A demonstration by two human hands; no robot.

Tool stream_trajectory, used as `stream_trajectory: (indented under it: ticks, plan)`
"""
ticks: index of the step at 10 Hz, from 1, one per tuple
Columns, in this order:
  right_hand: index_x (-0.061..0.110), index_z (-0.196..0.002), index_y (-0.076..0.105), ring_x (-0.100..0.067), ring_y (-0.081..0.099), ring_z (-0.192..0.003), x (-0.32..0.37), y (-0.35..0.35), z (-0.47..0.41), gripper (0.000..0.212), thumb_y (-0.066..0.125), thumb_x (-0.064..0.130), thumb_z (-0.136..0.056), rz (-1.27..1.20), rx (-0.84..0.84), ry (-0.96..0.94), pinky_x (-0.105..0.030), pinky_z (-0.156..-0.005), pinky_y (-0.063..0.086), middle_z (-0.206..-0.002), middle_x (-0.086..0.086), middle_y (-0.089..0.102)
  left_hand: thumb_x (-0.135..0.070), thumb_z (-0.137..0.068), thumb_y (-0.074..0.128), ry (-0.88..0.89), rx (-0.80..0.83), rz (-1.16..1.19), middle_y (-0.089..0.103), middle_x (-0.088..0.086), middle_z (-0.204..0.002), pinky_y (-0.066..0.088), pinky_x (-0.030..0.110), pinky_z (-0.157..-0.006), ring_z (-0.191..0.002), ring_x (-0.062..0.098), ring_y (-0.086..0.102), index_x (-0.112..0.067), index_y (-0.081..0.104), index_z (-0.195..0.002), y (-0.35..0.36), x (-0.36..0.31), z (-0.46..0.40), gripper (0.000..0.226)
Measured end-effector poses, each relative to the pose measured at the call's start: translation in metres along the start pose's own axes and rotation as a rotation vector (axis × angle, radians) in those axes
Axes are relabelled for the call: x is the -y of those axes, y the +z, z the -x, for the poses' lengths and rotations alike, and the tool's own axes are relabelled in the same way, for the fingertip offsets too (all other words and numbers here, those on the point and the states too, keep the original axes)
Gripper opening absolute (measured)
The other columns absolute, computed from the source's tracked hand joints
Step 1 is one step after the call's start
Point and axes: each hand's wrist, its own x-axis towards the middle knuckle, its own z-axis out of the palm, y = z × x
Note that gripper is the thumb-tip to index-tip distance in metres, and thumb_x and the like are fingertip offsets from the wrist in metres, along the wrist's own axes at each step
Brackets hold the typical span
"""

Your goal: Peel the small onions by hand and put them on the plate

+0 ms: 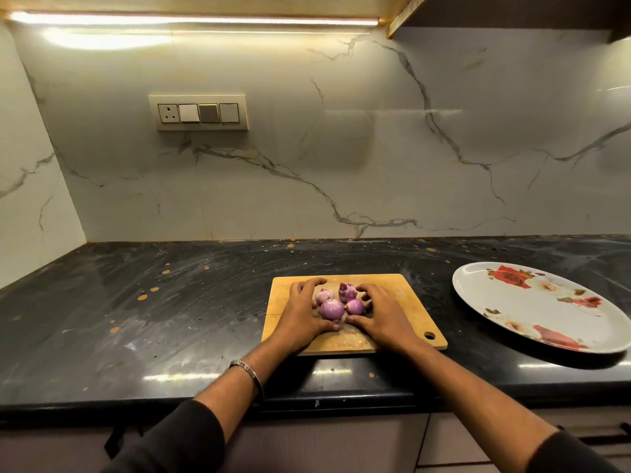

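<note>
At the upper left of the frame a switch panel [198, 113] sits on the marble wall, under a lit strip light [191, 19] along the top edge. Below it the dark desk [136, 312] runs across the whole lower middle of the frame.

My left forearm comes up from the bottom left with a metal bangle [248, 373] on the wrist. My left hand [302, 317] lies on the wooden cutting board [406, 312] in the centre of the frame, fingers curved around the left side of the small onions [338, 302] and touching them. Its grip is not closed on any single onion; it cups the group.

The four purple onions sit bunched together on the board between my hands, two at the back and two in front. The front ones look smooth and glossy; the back right one has a ragged top.

My right hand [380, 314] mirrors the left, fingers bent against the right side of the group, thumb nearly meeting my left thumb in front of the onions. Its grip cups them too, loosely.

At the right of the frame, well apart from the board, a white plate [478, 288] with red flowers lies on the desk.
</note>
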Motion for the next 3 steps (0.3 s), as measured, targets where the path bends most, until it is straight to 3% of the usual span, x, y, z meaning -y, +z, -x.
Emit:
stream_trajectory:
  ticks: [2, 3]
  plan:
    - [0.022, -0.14, 0.048, -0.014, 0.057, -0.11, 0.0038, -0.0021, 0.0016, 0.073, 0.085, 0.034, -0.078, 0.001, -0.014, 0.005, -0.031, -0.094, 0.054, -0.134, -0.002, 0.053, -0.026, -0.06, 0.093, -0.004, 0.009, -0.009, 0.038, -0.002, -0.137, 0.051, 0.025, -0.098, -0.115, 0.015, 0.053, -0.032, 0.04, -0.14, -0.0024, -0.0022, 0.0004, 0.096]
    - [0.022, -0.14, 0.048, -0.014, 0.058, -0.11, 0.0033, -0.0011, 0.0021, 0.073, 0.085, 0.033, -0.078, -0.027, -0.005, 0.031, -0.03, -0.094, 0.054, -0.135, -0.003, 0.053, -0.026, -0.061, 0.093, -0.019, 0.014, 0.017, 0.038, -0.002, -0.138, 0.05, 0.019, -0.095, -0.117, 0.014, 0.051, -0.032, 0.04, -0.141, -0.0009, -0.0008, 0.0006, 0.096]
